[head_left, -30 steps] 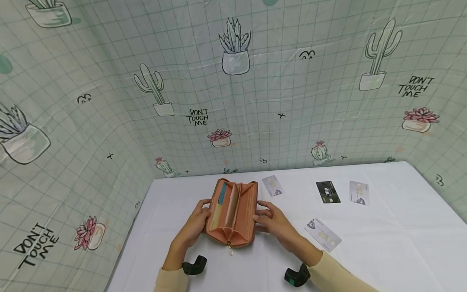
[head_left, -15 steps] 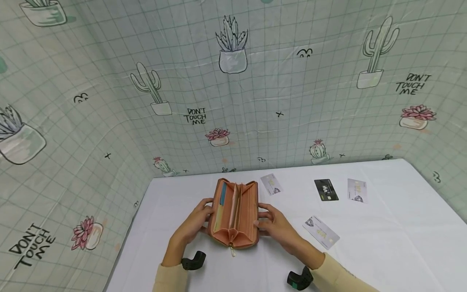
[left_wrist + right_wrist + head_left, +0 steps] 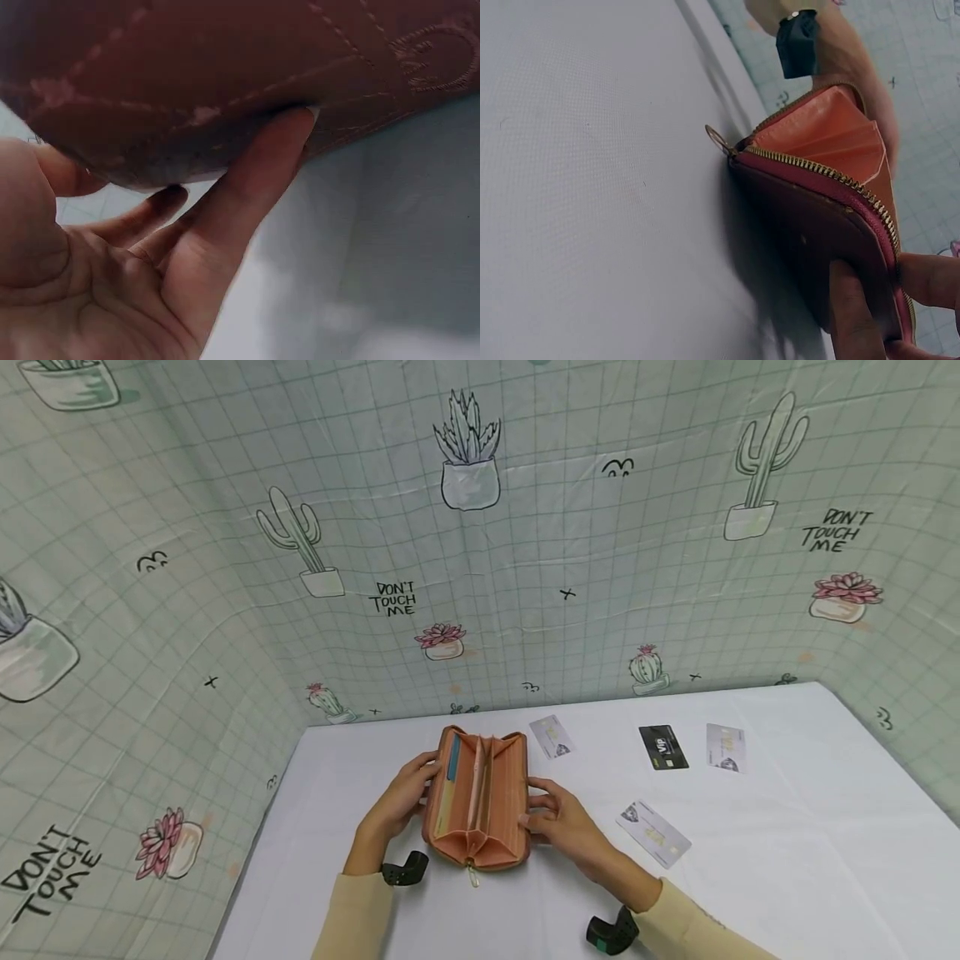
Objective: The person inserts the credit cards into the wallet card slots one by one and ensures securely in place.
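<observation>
An unzipped long wallet (image 3: pixel 508 806) with an orange-pink lining is spread open between my two hands in the head view. A blue card (image 3: pixel 453 757) and a pale yellow one show in slots on its left inner side. My left hand (image 3: pixel 400 797) holds the left edge; in the left wrist view its fingers (image 3: pixel 259 169) lie against the stitched brown outside. At the opposite edge my right hand (image 3: pixel 567 823) grips the wallet, thumb and fingers on either side of the rim in the right wrist view. The gold zip pull (image 3: pixel 718 139) hangs at the near end.
On the white table (image 3: pixel 780 860), to the right, lie a black VIP card (image 3: pixel 663 747) and silver cards: one (image 3: pixel 726 748) at far right, one (image 3: pixel 653 833) nearer, one (image 3: pixel 551 737) just behind the wallet. A patterned cloth (image 3: pixel 555 552) hangs behind.
The head view has shifted slightly, so the background and loose cards sit further left. My left wrist has risen a little. Both hands keep holding the wallet, which stays open.
</observation>
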Demonstrator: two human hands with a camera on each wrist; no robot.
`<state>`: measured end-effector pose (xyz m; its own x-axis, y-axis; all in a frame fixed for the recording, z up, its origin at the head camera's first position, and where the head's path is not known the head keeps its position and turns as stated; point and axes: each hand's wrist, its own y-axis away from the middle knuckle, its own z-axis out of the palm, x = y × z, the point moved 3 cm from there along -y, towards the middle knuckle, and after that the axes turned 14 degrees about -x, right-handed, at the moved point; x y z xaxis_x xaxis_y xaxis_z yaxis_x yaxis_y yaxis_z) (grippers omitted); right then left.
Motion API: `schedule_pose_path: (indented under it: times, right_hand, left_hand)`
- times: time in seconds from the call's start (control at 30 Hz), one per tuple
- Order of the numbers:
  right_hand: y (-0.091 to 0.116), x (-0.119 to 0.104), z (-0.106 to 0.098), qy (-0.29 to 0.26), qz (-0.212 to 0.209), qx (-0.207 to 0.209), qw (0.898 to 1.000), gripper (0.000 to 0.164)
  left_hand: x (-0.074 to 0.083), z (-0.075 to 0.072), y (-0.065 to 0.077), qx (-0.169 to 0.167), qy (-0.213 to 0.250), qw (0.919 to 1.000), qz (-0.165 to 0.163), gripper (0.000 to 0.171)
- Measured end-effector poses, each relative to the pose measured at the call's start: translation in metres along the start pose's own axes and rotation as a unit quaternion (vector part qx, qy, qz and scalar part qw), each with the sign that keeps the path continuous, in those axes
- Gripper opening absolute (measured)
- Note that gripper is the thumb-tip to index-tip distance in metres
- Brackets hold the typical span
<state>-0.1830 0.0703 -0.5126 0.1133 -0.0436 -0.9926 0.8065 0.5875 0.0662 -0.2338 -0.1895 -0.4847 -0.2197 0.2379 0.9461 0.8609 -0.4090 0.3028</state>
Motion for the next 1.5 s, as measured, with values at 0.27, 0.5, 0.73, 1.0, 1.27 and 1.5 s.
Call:
schedule_pose_path:
  times: [0.27,0.5,0.73,1.0,1.27,1.5]
  right_hand:
    - [0.000,-0.004,0.004,-0.009,0.007,0.010,1.000,0.070]
    - [0.001,-0.007,0.001,0.003,0.008,0.023,1.000,0.065]
    - [-0.001,-0.008,-0.001,0.038,-0.003,0.023,0.999,0.053]
    - [-0.006,-0.008,-0.003,0.067,-0.012,0.019,0.998,0.050]
    - [-0.016,-0.010,-0.010,0.075,-0.019,-0.004,0.997,0.048]
    - [-0.033,-0.014,-0.023,0.070,-0.011,0.029,0.997,0.041]
  left_hand:
    - [-0.002,-0.002,0.008,0.042,0.023,0.9988,0.016,0.054]
    - [0.000,0.003,0.023,0.058,0.030,0.9976,0.020,0.068]
    - [0.005,0.006,0.031,0.038,0.059,0.9975,0.013,0.078]
    - [-0.005,-0.011,0.024,0.049,0.094,0.9943,0.008,0.079]
    - [-0.012,-0.023,0.018,0.084,0.112,0.9897,0.032,0.056]
    - [-0.014,-0.018,0.025,0.123,0.163,0.9772,0.056,0.054]
